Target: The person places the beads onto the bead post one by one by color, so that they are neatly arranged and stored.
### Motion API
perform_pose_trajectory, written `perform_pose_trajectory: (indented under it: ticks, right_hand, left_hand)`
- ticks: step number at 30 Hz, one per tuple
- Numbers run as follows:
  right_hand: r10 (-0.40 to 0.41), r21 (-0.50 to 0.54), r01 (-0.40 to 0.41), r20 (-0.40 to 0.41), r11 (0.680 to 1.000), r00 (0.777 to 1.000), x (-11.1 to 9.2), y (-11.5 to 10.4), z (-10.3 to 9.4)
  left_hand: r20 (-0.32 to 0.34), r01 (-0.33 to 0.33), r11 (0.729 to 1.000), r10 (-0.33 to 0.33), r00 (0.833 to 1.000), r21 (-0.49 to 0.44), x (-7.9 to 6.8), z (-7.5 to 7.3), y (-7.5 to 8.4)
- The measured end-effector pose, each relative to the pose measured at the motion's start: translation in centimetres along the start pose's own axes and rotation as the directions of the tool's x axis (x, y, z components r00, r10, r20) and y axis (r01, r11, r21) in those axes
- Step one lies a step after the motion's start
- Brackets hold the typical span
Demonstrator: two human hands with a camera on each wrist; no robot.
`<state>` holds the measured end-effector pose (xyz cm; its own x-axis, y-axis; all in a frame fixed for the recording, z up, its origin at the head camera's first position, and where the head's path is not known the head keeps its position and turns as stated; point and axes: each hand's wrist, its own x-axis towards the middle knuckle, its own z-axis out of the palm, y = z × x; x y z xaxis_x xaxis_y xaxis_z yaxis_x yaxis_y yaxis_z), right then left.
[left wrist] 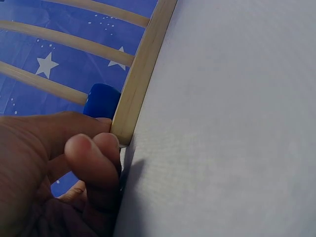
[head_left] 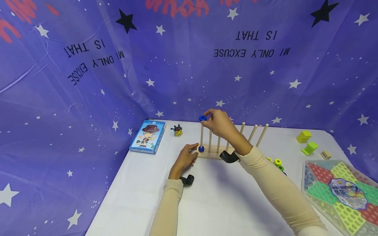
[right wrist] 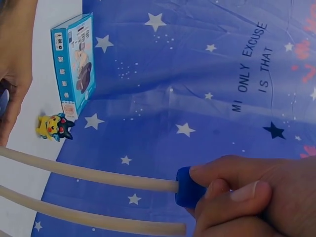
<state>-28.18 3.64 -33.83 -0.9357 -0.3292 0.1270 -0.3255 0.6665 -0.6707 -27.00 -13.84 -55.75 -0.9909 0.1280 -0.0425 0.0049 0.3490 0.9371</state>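
A wooden peg rack [head_left: 211, 154] with several upright pegs stands on the white table. My right hand [head_left: 220, 123] pinches a blue ring [head_left: 202, 118] between thumb and fingers at the top of the leftmost peg. In the right wrist view, that blue ring [right wrist: 189, 187] meets the peg's tip. A second blue ring [head_left: 201, 149] sits at the foot of the same peg. My left hand [head_left: 186, 156] grips the left end of the base, thumb and fingers at its edge; in the left wrist view the base's end [left wrist: 123, 131] lies against the fingertips.
A blue card-game box [head_left: 149, 137] and a small yellow-and-black figurine [head_left: 178, 130] are at the back left. Yellow and green rings [head_left: 277, 162] lie right of the rack, partly behind the right sleeve. Yellow-green blocks [head_left: 304, 136] and a board-game box [head_left: 345, 193] occupy the right side.
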Motion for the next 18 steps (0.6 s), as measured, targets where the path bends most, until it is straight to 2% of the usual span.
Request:
perform_pose_trajectory:
  ticks: [4, 8, 11, 14, 18]
  right_hand:
    - [0.017, -0.003, -0.017, 0.008, 1.000, 1.000, -0.8, 0.6, -0.7]
    - [0.013, 0.012, -0.013, -0.032, 1.000, 0.999, -3.0, 1.4, -2.6]
    - [0.025, 0.037, -0.022, -0.083, 0.999, 0.996, -5.4, 2.6, -4.6]
    - [0.074, 0.057, -0.067, -0.147, 0.996, 0.986, -8.4, 4.4, -6.7]
    - [0.168, 0.067, -0.156, -0.251, 0.985, 0.953, -12.6, 8.1, -8.7]
  left_hand:
    - [0.012, 0.001, 1.000, -0.001, 1.000, -0.012, 0.1, 0.6, -0.2]
    - [0.024, -0.005, 1.000, 0.005, 1.000, 0.000, 0.2, 1.0, -0.3]
    - [0.022, -0.014, 1.000, 0.013, 1.000, 0.014, 0.3, 0.9, -0.4]
    - [0.015, -0.018, 1.000, 0.018, 1.000, 0.007, 0.5, 0.5, -0.3]
    - [0.003, -0.016, 1.000, 0.016, 1.000, -0.011, 0.5, 0.0, -0.3]
